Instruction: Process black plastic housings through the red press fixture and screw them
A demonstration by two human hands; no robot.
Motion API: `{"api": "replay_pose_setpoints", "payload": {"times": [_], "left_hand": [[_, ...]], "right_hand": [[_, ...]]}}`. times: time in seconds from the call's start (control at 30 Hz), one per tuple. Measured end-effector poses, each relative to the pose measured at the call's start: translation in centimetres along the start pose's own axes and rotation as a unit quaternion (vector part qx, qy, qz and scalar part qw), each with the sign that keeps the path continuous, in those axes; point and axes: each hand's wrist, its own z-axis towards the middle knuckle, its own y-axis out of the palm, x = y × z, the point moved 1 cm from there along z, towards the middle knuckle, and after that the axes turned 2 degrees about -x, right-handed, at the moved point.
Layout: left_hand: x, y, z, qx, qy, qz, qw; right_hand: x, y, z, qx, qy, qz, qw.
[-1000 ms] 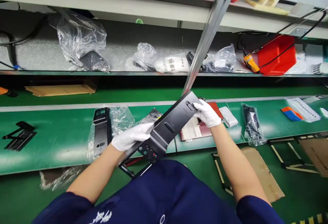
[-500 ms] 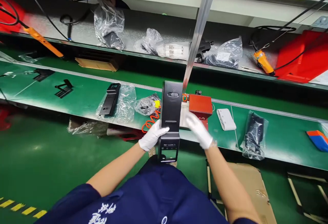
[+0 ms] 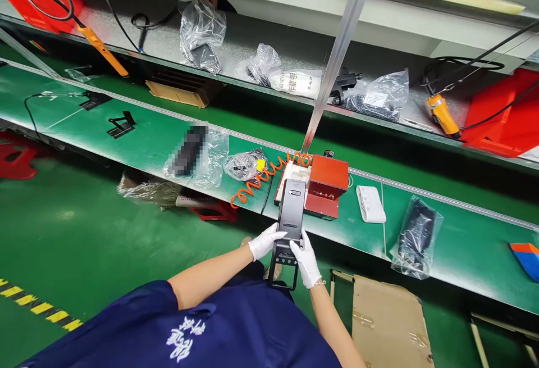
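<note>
I hold a long black plastic panel [image 3: 289, 217] upright in front of me, its lower end framing an open rectangle. My left hand [image 3: 264, 241], in a white glove, grips its left edge near the bottom. My right hand [image 3: 306, 258], also gloved, grips its right edge a little lower. The panel's top end reaches over a red box [image 3: 327, 180] with a white tray beside it on the green bench [image 3: 138, 137].
An orange coiled hose [image 3: 261, 177] lies left of the red box. Plastic bags with black parts [image 3: 415, 236], a white part [image 3: 370, 204] and black brackets [image 3: 121, 125] sit on the bench. Shelf above holds bags, a red bin [image 3: 501, 118] and orange tools. Cardboard [image 3: 387, 317] lies on the floor.
The panel has swung from a slant to upright and come lower and closer to me. My right hand moved from its top end down to its lower right edge. The view backed away.
</note>
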Motion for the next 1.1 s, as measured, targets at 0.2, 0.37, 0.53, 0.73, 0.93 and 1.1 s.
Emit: {"api": "replay_pose_setpoints", "payload": {"times": [0.2,0.37,0.53,0.73,0.93,1.1], "left_hand": [[-0.2,-0.9,0.2,0.019,-0.021,-0.020,0.999],[-0.1,-1.8,0.2,0.019,-0.049,-0.019,0.998],[0.1,-2.6,0.1,0.021,-0.062,-0.019,0.998],[0.5,-3.1,1.5,0.023,-0.058,-0.023,0.998],[2.5,-2.5,5.1,0.045,-0.075,-0.007,0.996],[4.9,-2.1,8.4,0.065,-0.097,0.030,0.993]], "right_hand": [[1.3,0.5,0.4,0.003,0.022,0.017,1.000],[2.1,0.9,0.6,0.011,0.030,0.023,0.999],[2.8,1.7,0.4,0.008,0.023,0.034,0.999],[2.8,1.5,2.1,0.014,0.012,0.021,1.000],[1.1,0.6,5.9,0.022,-0.021,-0.017,0.999],[-0.6,0.4,9.7,0.070,-0.027,-0.048,0.996]]}}
